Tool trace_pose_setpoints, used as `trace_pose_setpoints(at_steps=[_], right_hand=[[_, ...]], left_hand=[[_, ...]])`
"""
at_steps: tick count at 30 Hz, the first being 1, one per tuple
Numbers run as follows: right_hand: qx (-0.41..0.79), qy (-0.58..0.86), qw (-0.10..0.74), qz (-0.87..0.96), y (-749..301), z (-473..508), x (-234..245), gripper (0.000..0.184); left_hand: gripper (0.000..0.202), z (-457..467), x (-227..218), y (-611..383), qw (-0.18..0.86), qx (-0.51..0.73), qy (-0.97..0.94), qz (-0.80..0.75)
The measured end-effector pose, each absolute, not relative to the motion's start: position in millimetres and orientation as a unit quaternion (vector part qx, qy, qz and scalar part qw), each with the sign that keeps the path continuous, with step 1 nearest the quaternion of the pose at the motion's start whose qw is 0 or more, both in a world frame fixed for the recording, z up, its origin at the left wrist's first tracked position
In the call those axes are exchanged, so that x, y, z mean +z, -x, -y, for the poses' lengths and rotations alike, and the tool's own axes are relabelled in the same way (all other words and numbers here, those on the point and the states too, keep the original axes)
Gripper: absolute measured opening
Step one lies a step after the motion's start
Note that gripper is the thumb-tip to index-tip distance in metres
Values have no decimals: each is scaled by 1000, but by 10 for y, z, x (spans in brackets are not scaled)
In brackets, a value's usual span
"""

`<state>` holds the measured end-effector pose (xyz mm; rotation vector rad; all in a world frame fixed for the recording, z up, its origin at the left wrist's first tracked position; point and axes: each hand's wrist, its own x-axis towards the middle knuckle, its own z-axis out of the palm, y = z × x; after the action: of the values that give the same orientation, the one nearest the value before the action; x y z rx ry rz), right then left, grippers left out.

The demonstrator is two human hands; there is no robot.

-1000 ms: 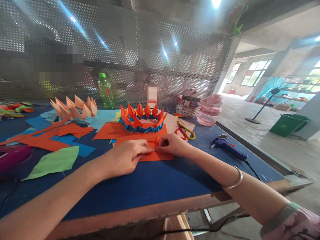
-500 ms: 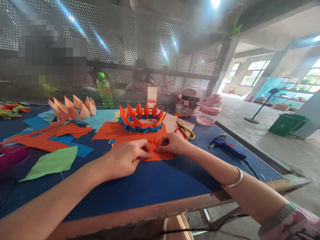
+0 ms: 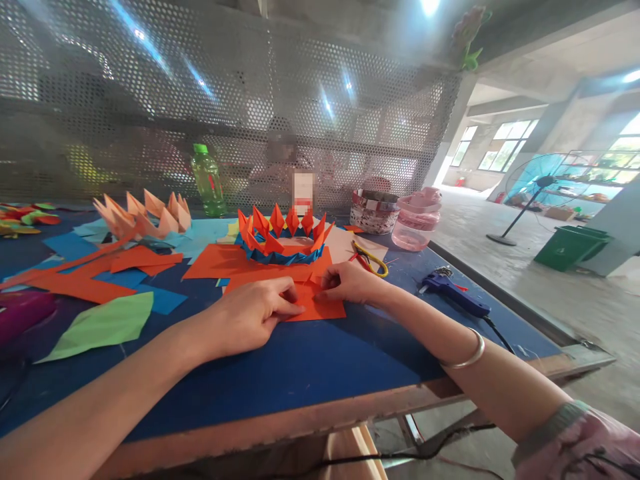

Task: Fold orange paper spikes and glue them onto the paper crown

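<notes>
From the head camera, the left hand [image 3: 247, 317] rests on an orange paper sheet [image 3: 320, 307] with its fingers [image 3: 287, 300] extended and pressing down. The right hand [image 3: 347, 283] pinches the sheet's edge with curled fingers [image 3: 325, 283]. The sheet lies on a blue table [image 3: 280, 380], just before an orange-and-blue origami crown [image 3: 280, 240].

Near the middle of the surface [image 3: 300, 380], the left hand [image 3: 250, 313] and right hand [image 3: 350, 283] rest side by side on a paper sheet [image 3: 320, 308]. Just behind that sheet, a folded paper crown [image 3: 283, 243] stands on a larger sheet [image 3: 210, 263]. Scissors [image 3: 370, 261] lie just right of the crown, and a glue gun [image 3: 453, 293] lies farther right, near the right edge. A second crown [image 3: 143, 220] sits toward the back left. Along the back edge, a bottle [image 3: 209, 181] stands left of the first crown, and a woven cup [image 3: 375, 212] and a jar [image 3: 416, 228] stand right of it, all before a perforated metal screen [image 3: 240, 87].
</notes>
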<state>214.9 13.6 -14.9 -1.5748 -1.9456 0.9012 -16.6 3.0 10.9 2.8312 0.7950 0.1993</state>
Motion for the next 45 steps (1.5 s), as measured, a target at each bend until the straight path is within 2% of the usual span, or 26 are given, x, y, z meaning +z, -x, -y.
trace_pose_setpoints(at_steps=[6,9,15,18,24,27,30,33,38,42,45], right_hand=[[359,565,228,707,-2215,-144,-47,16],[361,563,227,708,-2211,-134,-48,14],[313,582,247,708,-2153,-126,-151,33],[304,585,251,709,-2162,-133,-146,35],[329,567,243,715,-2231,-132,-44,20],[300,580,245,717,-2205,-123,-40,3],[258,604,240,715,-2151,-112,-68,27],[241,614,227,717,-2119,-105,-108,40],[284,554,236,746,-2136,-108,-133,45],[351,523,274,727,-2133,-96,-96,47],[411,504,313,692,-2104,-81,-84,48]], left_hand=[[39,-58,78,193,94,68,-958,-262],[38,-64,72,198,94,71,-958,-260],[40,-51,89,194,96,73,-959,-256],[38,-62,85,197,100,75,-959,-254],[33,-81,76,213,113,81,-958,-251],[32,-87,74,216,117,89,-957,-252],[33,-91,72,215,117,96,-958,-245],[33,-86,67,208,118,102,-959,-238],[30,-100,39,188,135,135,-950,-246],[24,-197,42,203,144,283,-884,-343],[30,-259,82,215,238,354,-797,-428]])
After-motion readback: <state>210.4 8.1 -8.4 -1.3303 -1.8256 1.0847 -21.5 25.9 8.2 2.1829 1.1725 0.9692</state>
